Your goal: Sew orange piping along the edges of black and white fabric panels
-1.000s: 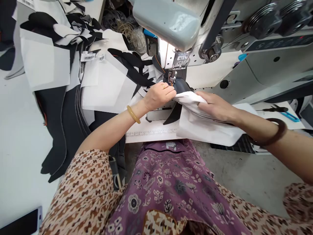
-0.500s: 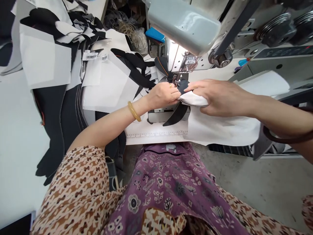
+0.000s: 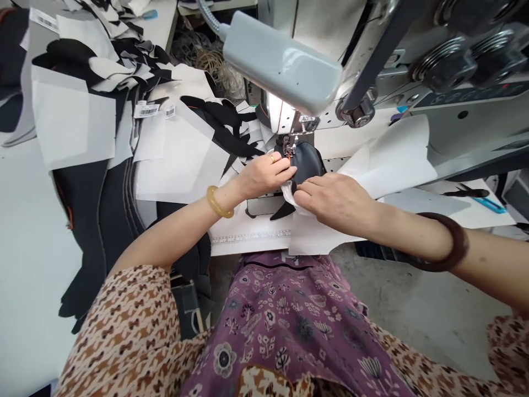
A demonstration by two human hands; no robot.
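Note:
A black fabric piece with a white backing [image 3: 308,161] lies under the presser foot [image 3: 290,144] of a sewing machine. An orange line shows on the black side close to the foot. Just left of the foot, my left hand [image 3: 266,175] has its fingers closed on the edge of this piece. My right hand [image 3: 333,201] pinches the folded edge nearer my body, where white and black layers meet. White fabric [image 3: 316,237] spreads beneath and beyond the right hand. A pointed black strip [image 3: 283,210] hangs toward the front of the machine bed.
A grey lamp head [image 3: 283,60] hangs over the needle area. On the left, stacked black and white cut pieces [image 3: 91,193] drape over a table, with barcode labels [image 3: 146,110] on them. Scissors [image 3: 465,192] and a light-blue tool [image 3: 490,205] lie at the right. A printed ruler [image 3: 248,237] runs along the front edge.
My right hand has moved left and nearer my body, drawing the fabric round so more of its black side shows by the foot. My left hand stays close to the foot. The view has shifted.

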